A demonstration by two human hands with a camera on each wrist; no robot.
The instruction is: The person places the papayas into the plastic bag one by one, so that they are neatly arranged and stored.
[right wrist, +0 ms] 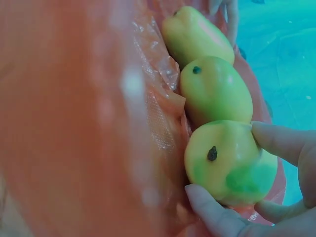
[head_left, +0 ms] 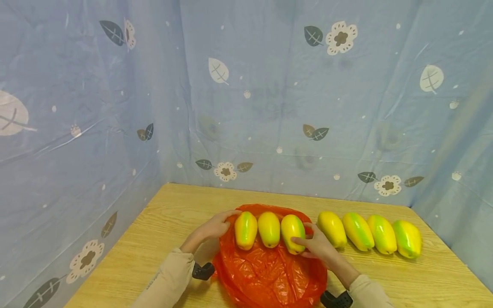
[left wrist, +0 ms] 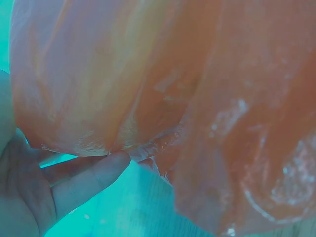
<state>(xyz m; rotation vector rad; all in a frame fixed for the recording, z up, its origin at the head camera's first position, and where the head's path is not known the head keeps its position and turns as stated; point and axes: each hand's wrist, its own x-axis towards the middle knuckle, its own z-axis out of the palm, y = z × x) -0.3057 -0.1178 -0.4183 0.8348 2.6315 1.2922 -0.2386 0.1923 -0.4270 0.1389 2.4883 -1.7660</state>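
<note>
A yellow-green plastic mango (head_left: 292, 233), the rightmost of three lying on a crinkled orange plastic bag (head_left: 269, 273), sits under my right hand (head_left: 317, 246). In the right wrist view my thumb and fingers (right wrist: 276, 143) curl around this mango (right wrist: 229, 163), gripping it at its stem end, where a small dark spot shows. It touches the middle mango (head_left: 268, 229), which in turn touches the leftmost mango (head_left: 245, 230); all three lie side by side in a row on the far half of the bag.

My left hand (head_left: 215, 226) is at the bag's left edge, just beside the leftmost mango. In the left wrist view the fingers (left wrist: 89, 180) press up against a fold of the orange film (left wrist: 148, 98); I cannot tell whether they pinch it or only touch it.

To the right of my right hand, off the bag, four more yellow-green mangoes (head_left: 369, 233) lie in a row on the light wooden table (head_left: 154, 239), each touching or just beside the next. The bag is spread flat near the table's front edge. Blue cloth printed with leaves and white flowers (head_left: 269, 85) hangs behind and to both sides of the table.
</note>
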